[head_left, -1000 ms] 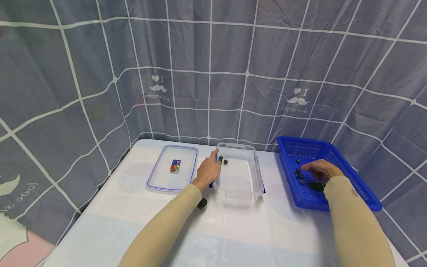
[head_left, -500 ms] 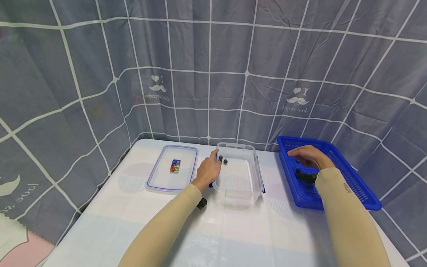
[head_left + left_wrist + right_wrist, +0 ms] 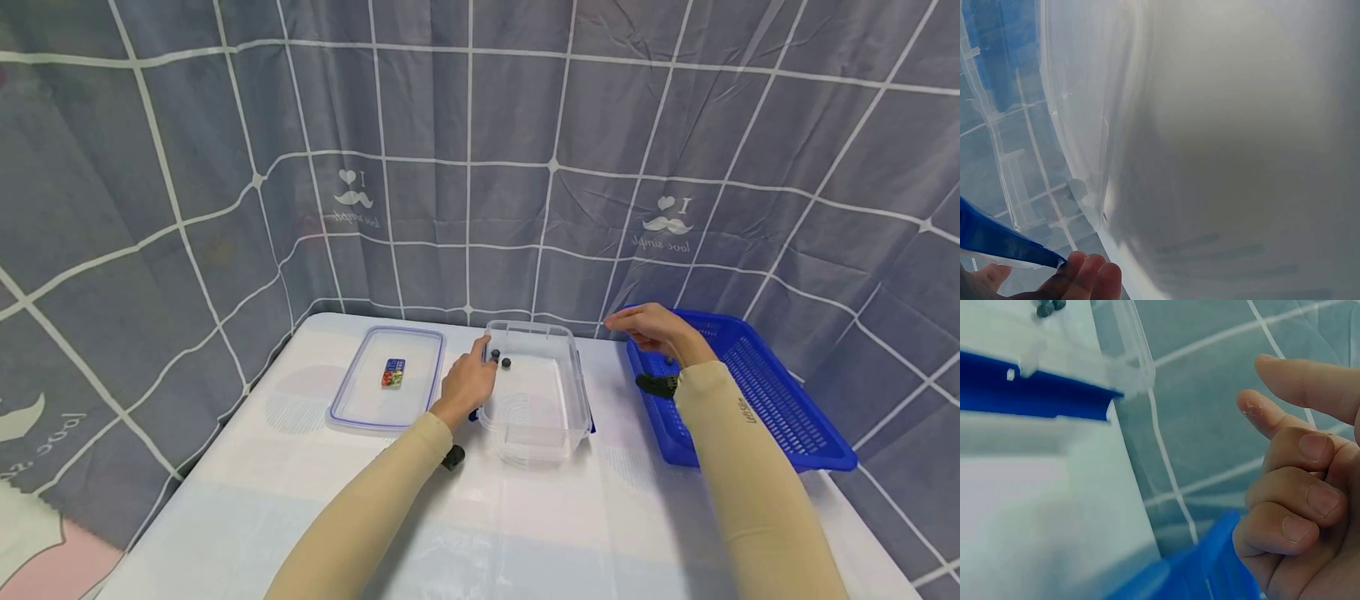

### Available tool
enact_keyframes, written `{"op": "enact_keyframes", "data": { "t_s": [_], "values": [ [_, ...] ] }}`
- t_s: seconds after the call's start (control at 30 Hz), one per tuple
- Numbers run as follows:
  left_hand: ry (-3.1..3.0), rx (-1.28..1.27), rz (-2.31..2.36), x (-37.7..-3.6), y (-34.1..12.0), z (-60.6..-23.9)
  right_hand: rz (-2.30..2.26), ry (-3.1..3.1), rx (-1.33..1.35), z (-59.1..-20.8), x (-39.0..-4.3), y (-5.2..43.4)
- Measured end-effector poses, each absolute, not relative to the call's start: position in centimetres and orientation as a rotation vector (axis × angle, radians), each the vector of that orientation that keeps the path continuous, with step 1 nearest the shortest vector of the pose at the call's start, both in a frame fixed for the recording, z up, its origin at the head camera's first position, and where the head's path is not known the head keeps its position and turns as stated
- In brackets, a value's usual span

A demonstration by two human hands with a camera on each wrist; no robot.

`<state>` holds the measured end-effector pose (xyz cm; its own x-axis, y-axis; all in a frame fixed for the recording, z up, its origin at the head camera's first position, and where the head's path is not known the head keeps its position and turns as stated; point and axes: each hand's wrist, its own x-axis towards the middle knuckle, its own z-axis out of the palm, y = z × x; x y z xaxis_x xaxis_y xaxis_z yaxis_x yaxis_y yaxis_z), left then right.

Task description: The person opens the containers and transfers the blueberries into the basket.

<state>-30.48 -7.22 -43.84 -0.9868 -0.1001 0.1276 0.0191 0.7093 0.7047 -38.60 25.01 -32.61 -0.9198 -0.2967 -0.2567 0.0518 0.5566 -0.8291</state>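
My left hand [image 3: 468, 385] grips the left wall of a clear plastic food container [image 3: 536, 408]. In the left wrist view its fingers [image 3: 1088, 269] lie by the container's blue latch [image 3: 1007, 237]. A few dark blueberries [image 3: 506, 363] rest in the container's far left corner. My right hand [image 3: 656, 327] is above the far left rim of a blue plastic basket [image 3: 787, 400]. Three of its fingers [image 3: 1291, 487] are curled toward the palm, while thumb and forefinger stand slightly apart. No berry shows between those two; the palm is mostly hidden. One blueberry [image 3: 670, 360] shows in the basket.
A clear lid [image 3: 360, 406] with a blue seal and a small label [image 3: 393, 373] lies left of the container. All stand on a pale patterned tablecloth [image 3: 480, 533]. A grey checked curtain [image 3: 420, 200] hangs behind and along both sides.
My right hand has risen from inside the basket and moved left and away from me, to the basket's far left rim. The left hand and the container have stayed put.
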Motion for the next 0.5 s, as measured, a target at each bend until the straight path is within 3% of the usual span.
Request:
{"op": "enact_keyframes", "data": {
  "t_s": [0.5],
  "values": [
    [-2.760, 0.074, -1.119, -30.5, -7.1, -43.8, -1.368, 2.333, -0.265, -34.0, -39.4, 18.9]
  ]
}}
